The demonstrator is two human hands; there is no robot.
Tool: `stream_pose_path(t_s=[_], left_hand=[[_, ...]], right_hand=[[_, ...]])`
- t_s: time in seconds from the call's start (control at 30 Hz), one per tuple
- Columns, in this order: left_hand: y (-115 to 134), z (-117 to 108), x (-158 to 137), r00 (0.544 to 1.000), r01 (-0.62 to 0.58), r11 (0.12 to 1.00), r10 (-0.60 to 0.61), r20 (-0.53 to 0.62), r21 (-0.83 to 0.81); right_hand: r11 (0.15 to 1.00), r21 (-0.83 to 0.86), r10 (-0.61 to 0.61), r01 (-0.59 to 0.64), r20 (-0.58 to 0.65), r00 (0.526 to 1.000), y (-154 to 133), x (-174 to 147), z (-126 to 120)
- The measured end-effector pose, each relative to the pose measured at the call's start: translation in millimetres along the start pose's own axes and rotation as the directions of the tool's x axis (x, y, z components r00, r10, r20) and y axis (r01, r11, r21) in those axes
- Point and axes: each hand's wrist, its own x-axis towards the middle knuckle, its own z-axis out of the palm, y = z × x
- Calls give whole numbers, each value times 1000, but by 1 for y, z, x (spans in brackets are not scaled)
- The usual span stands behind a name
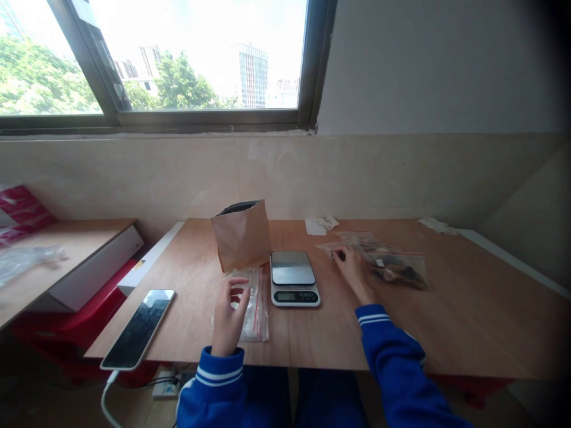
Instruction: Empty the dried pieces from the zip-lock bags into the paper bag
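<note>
My left hand hovers over a stack of clear zip bags with red seal lines. Its fingers are curved, with a gap between thumb and fingertips, and nothing is in them. My right hand is pinched closed at the left edge of several filled zip bags; a small dark bit shows at the fingertips, too small to name. Dark brownish pieces lie inside those bags. Between my hands stands a white kitchen scale with a bare metal plate. A brown paper pouch stands upright behind the stack, its top open and dark inside.
A phone with a white cable lies at the table's left edge. White crumpled tissue lies at the back, and more whitish scraps at back right. Another table stands to the left, with a red stool beside it.
</note>
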Motion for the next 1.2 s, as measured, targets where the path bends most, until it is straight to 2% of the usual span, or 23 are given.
stream_pose_path(t_s=[0.03,0.1,0.13,0.2,0.27,0.33,0.37,0.43,0.53,0.63,0.77,0.87,0.97,1.07,1.13,1.2], left_hand=[[4,2,-4,999,50,994,-50,3,-101],[11,9,-11,990,143,936,-135,44,-320],[14,13,-14,981,195,876,-175,86,-441],[21,19,-18,950,310,681,-239,200,-664],[28,21,-20,904,424,462,-265,335,-779],[35,20,-20,860,507,346,-264,436,-790],[37,19,-20,843,536,336,-268,466,-775],[37,16,-20,824,565,385,-303,478,-730],[30,15,-21,835,549,519,-352,422,-654],[25,17,-21,865,502,585,-322,385,-637],[30,19,-20,915,402,577,-271,298,-711],[38,21,-22,928,370,564,-256,270,-738],[45,22,-28,908,417,562,-233,347,-715],[48,22,-33,872,460,629,-189,451,-626],[47,22,-34,888,413,704,-170,428,-578],[45,23,-33,916,344,766,-148,372,-543]], right_hand=[[998,54,-11,11,-10,1000,-13,-1,-9],[945,322,-37,53,-55,998,-45,-8,-31],[895,430,-103,115,-52,993,-64,-14,-44],[793,562,-283,235,-2,959,-102,-28,-69],[706,632,-477,321,87,875,-133,-43,-89],[629,674,-617,386,131,776,-153,-58,-98],[603,686,-665,407,151,732,-159,-65,-99],[571,696,-727,436,181,663,-164,-77,-96],[554,706,-761,441,213,613,-163,-89,-90],[594,703,-732,390,271,625,-159,-94,-94],[696,617,-658,368,342,670,-156,-95,-103],[738,581,-596,344,323,735,-161,-94,-102],[764,591,-505,260,297,810,-170,-93,-97],[758,593,-485,274,230,844,-180,-88,-95],[774,555,-477,305,193,858,-185,-84,-95],[798,524,-471,297,234,851,-189,-82,-96]])
